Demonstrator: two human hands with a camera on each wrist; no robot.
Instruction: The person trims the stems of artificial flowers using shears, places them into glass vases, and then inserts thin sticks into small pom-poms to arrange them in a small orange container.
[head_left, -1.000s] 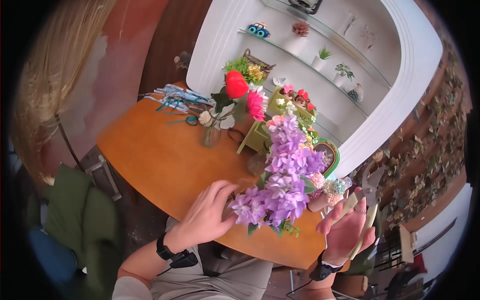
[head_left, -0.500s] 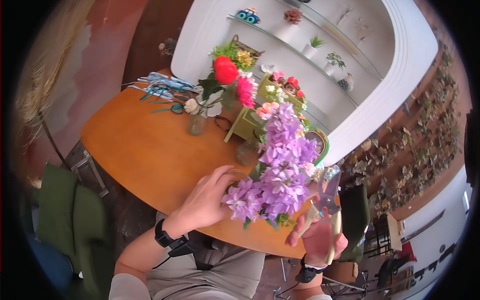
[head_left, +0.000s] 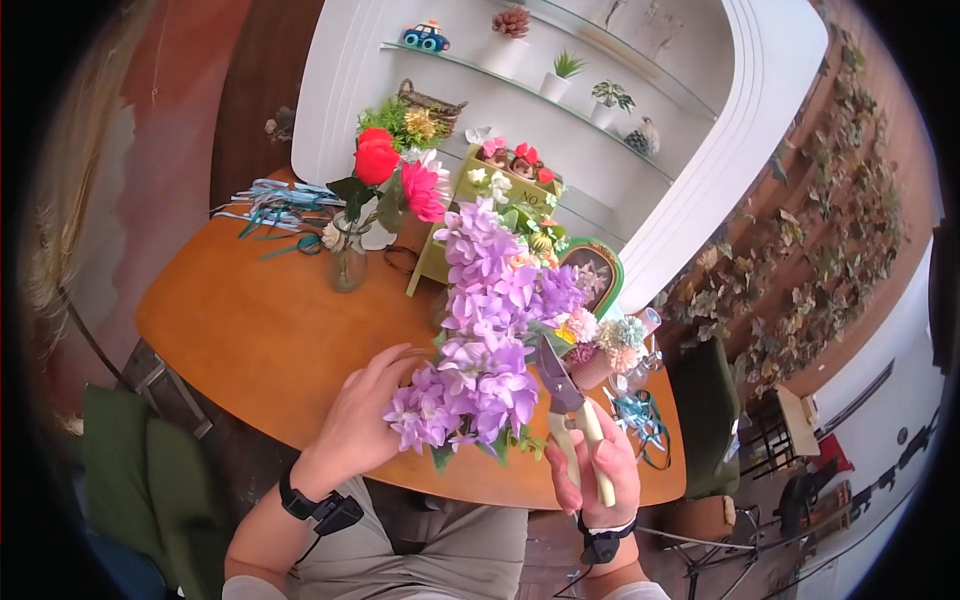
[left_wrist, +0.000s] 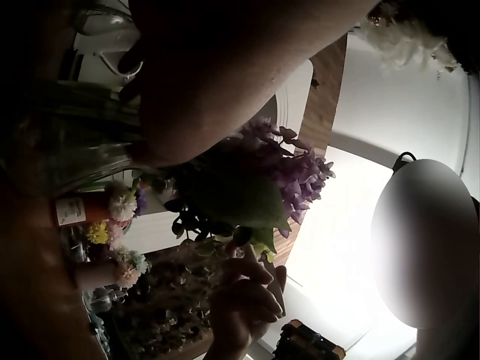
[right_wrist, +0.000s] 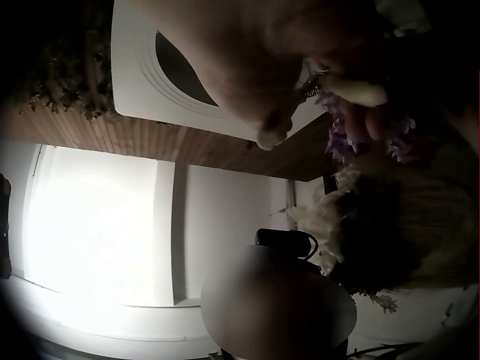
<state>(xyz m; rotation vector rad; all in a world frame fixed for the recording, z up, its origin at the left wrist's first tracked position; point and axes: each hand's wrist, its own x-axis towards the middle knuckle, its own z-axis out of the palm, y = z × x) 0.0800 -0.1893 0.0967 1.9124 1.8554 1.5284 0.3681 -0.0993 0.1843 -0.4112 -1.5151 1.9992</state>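
A bunch of purple flowers [head_left: 490, 330] with green leaves stands in front of me at the table's near edge. My left hand [head_left: 360, 420] is at its left side, its fingertips reaching behind the blossoms. In the left wrist view that hand curls at a glass vase [left_wrist: 82, 142] with green stems inside, and the leaves and purple petals rise beside it. My right hand [head_left: 605, 465] grips pruning shears [head_left: 570, 400] with cream handles, just right of the bunch. Their blades point up toward the flowers, with the handles still apart.
Left on the wooden table [head_left: 240, 330] stand a small vase [head_left: 348, 268] with red and pink flowers and a pile of blue ribbons [head_left: 285, 205]. Pompom flowers [head_left: 605, 340] and a green-framed oval mirror [head_left: 597, 275] are behind at right. A white shelf unit [head_left: 340, 100] rises beyond.
The right hand has brought the shears from farther right in close beside the purple flowers, and the blades have drawn nearer together. The left hand keeps its place at the bunch while the head view shifts.
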